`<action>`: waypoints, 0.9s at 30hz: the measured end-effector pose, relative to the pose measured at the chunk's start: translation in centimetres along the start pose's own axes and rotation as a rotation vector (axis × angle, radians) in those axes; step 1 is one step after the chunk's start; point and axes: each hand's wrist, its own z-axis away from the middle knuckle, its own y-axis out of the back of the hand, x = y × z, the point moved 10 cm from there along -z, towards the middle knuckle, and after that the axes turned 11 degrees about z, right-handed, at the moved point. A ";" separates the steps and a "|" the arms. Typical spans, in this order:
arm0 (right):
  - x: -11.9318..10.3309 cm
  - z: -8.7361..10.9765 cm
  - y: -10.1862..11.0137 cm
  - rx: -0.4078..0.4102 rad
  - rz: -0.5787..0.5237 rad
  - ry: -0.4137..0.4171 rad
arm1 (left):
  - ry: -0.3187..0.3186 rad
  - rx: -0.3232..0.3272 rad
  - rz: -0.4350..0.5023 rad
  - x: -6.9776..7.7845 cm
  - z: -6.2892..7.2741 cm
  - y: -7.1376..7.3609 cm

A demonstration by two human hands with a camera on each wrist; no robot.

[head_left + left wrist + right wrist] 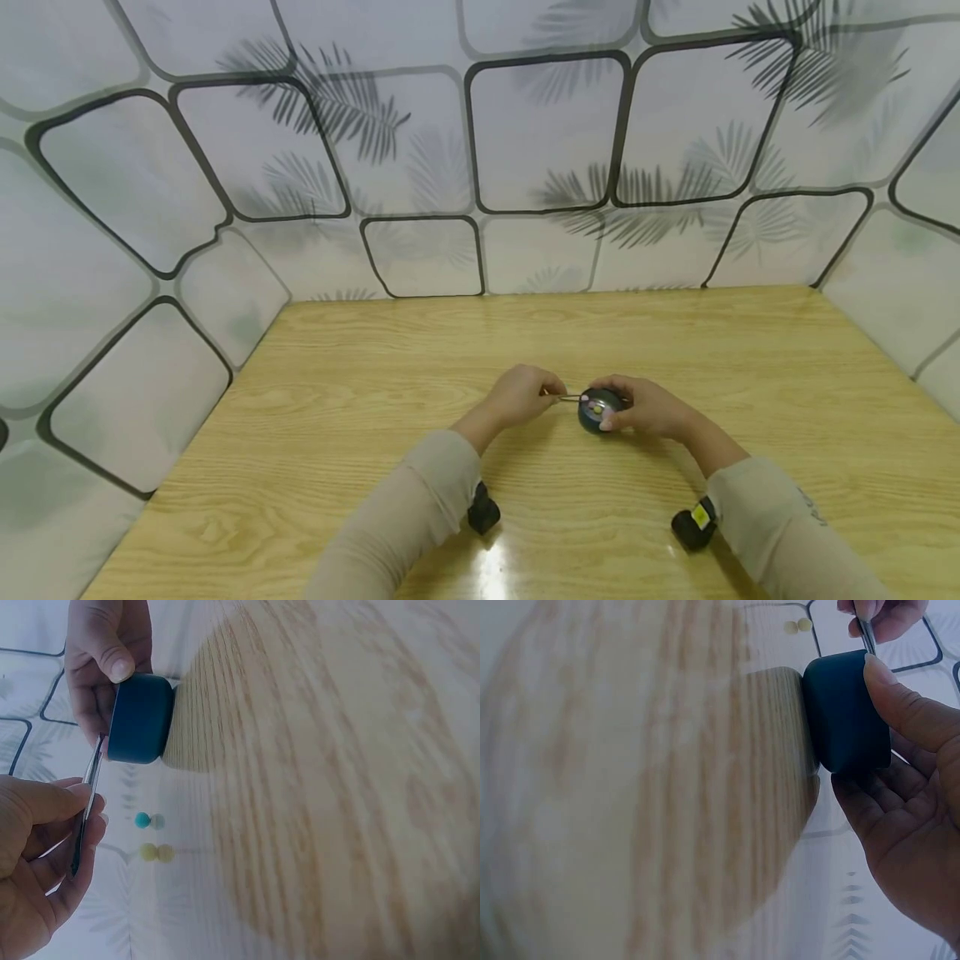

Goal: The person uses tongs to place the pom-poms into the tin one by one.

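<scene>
My left hand (519, 395) pinches slim metal tweezers (88, 796) between thumb and fingers. Their tip reaches the rim of a small dark teal bowl (141, 718), with a bit of pink showing beside it. On the bowl's other side, my right hand (647, 407) holds it, thumb at the rim and fingers round the wall. Yellow and pinkish pieces show inside the bowl in the head view. A teal bead (142, 820) and a yellow bead (148, 852) lie on the table near my left hand in the left wrist view.
The wood-grain table (337, 467) is glossy and reflects the bowl and beads. Patterned white covering (547, 133) rises behind the table and at both sides. A black wrist camera (483, 510) hangs under the left sleeve, another black camera (693, 525) under the right.
</scene>
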 end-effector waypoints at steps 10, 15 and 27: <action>0.0 0.0 0.0 0.003 0.017 0.001 | 0.010 0.004 0.024 -0.3 0.1 -0.1; -0.1 0.1 0.0 0.003 0.017 -0.004 | 0.040 0.009 0.057 -1.0 0.3 0.0; 0.1 0.0 0.0 0.007 0.024 -0.019 | 0.059 0.020 0.022 -2.3 1.3 0.7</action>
